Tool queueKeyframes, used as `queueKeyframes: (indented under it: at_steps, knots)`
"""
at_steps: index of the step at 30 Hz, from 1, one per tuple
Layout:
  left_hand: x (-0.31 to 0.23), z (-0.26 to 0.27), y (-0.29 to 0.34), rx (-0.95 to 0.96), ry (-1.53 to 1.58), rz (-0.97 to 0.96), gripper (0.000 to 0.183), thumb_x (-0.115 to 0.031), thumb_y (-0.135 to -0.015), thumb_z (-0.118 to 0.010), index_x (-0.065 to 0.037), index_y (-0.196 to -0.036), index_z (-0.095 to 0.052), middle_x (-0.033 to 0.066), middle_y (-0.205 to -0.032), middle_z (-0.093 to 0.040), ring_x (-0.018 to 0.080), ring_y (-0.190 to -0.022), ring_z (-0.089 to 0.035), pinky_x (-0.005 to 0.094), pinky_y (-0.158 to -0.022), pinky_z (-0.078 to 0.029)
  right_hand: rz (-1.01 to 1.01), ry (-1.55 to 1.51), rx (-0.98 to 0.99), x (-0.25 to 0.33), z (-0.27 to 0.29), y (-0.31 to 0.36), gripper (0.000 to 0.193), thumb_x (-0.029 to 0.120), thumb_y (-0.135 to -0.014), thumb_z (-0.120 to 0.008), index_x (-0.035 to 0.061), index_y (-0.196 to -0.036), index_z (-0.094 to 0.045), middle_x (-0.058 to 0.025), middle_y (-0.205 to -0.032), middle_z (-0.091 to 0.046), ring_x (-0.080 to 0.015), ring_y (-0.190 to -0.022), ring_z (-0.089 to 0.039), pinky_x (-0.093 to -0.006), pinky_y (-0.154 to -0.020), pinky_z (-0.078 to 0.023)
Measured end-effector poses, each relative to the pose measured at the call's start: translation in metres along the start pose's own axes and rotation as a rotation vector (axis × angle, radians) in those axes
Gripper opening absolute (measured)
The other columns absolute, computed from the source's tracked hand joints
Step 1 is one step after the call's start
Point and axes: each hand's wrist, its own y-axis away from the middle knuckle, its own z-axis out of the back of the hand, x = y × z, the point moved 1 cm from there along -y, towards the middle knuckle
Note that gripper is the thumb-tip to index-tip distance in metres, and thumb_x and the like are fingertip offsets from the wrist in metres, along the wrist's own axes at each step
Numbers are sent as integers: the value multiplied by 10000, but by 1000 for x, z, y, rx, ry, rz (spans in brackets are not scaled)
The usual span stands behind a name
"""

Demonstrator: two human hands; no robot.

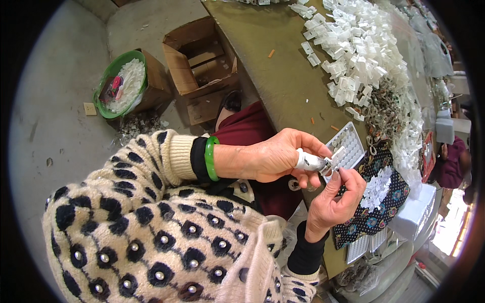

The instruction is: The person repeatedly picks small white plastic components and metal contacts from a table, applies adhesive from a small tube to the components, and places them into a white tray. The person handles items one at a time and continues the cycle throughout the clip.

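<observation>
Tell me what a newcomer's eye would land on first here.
Mid-frame, the left hand and right hand pinch a small white part together above a patterned cloth. A big heap of white plastic pieces covers the table top right; a green basin sits on the floor, upper left.

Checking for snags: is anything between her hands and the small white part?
Nothing visible. The left hand and right hand both touch the white part directly, above the tray.
</observation>
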Motion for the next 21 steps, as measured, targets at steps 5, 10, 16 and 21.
queueKeyframes:
  at_steps: [5, 10, 16, 21]
  knots:
    - [6, -1, 3, -20, -31, -38, 254, -79, -921, -642, 56, -1129, -587, 126, -880, -679, 174, -663, -685, 255, -489, -552, 56, -20, 15, 7, -1, 1, 151, -25, -862, -662, -16, -1000, -599, -139, -901, -589, -293, -792, -577, -370, -689, -489]
    - [5, -2, 5, 8, -97, -85, 217, -74, -914, -654, 51, -1088, -617, 107, -821, -677, 135, -606, -650, 228, -470, -517, 19, -88, 132, 7, 6, -2, 137, -34, -857, -654, -19, -978, -590, -140, -894, -581, -283, -775, -570, -363, -691, -489]
    - [-1, -9, 11, -3, -280, -78, 204, -64, -911, -657, 21, -1095, -640, 70, -792, -670, 89, -576, -607, 201, -471, -456, -637, -887, 194, 4, 9, 4, 193, -19, -873, -666, 8, -1018, -542, -72, -1031, -564, -160, -919, -552, -294, -853, -464]
    - [-1, -13, 13, 42, -333, -161, 194, -62, -908, -661, 9, -1088, -644, 53, -796, -665, 78, -594, -606, 195, -489, -457, -904, -1310, 147, 4, 3, 6, 312, 15, -890, -669, 23, -1142, -484, -81, -1102, -562, -148, -1020, -540, -289, -938, -436]
